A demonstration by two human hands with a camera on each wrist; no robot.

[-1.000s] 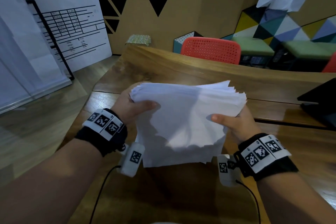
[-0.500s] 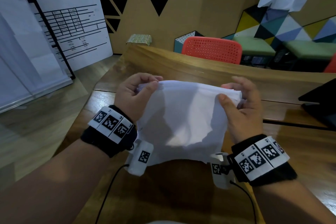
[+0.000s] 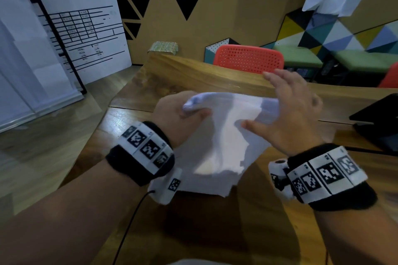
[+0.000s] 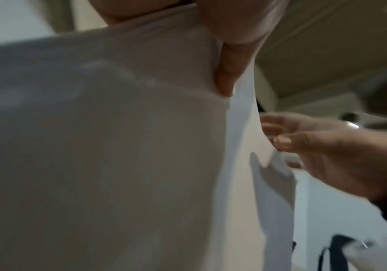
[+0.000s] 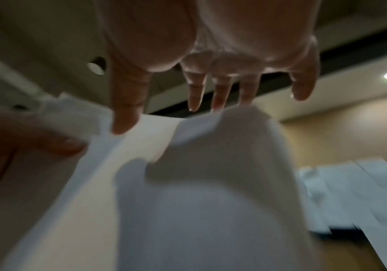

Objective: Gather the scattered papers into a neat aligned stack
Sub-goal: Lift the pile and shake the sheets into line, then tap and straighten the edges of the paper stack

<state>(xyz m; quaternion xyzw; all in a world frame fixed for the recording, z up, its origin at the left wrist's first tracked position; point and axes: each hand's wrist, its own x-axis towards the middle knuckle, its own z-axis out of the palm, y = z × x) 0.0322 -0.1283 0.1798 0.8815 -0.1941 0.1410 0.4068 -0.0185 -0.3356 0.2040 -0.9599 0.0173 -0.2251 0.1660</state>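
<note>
Dim indoor light, wrist views motion-blurred, head view edges warped

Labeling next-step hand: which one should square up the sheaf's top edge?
Probably right. The right hand is open, fingers straight at the papers; the left hand grips their corner, holding them.

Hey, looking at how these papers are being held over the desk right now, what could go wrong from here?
1. Only the left hand pinches the paper stack, at one top corner; the right hand is open, so sheets may slide out of that grip.
2. The stack's lower edges look ragged and uneven, so it is not yet aligned.
3. The stack bends and sags, so sheets could crease.
</note>
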